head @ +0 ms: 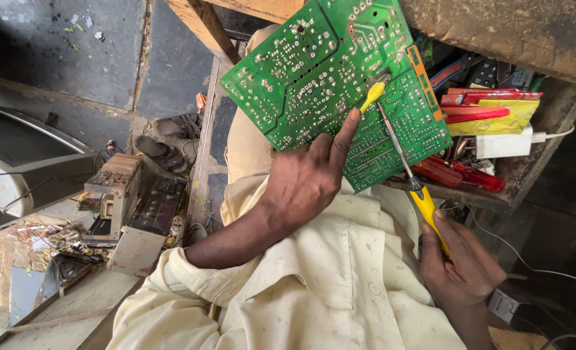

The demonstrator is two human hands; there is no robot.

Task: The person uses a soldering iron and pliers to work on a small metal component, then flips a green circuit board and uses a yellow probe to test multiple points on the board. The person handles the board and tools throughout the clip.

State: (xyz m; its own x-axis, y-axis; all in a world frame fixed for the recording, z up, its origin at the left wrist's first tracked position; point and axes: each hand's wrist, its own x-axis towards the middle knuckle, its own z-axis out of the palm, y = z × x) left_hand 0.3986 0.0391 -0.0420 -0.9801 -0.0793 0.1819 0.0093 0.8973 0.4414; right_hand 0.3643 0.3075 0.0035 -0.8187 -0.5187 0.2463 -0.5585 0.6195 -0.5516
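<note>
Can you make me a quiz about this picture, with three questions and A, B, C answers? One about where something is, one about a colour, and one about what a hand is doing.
1. Where do the red-handled tools lie?
A on the floor
B on the wooden shelf beside the board
C on the person's lap

2. What colour is the circuit board?
A blue
B green
C brown

3. What is the right hand doing?
A lying open
B gripping a yellow-handled tool
C holding a sandal

Answers:
1 B: they lie on the shelf, just right of the board.
2 B: the board, held up by the left hand, is bright green.
3 B: its fingers close round the yellow handle, and the metal tip touches the board.
</note>
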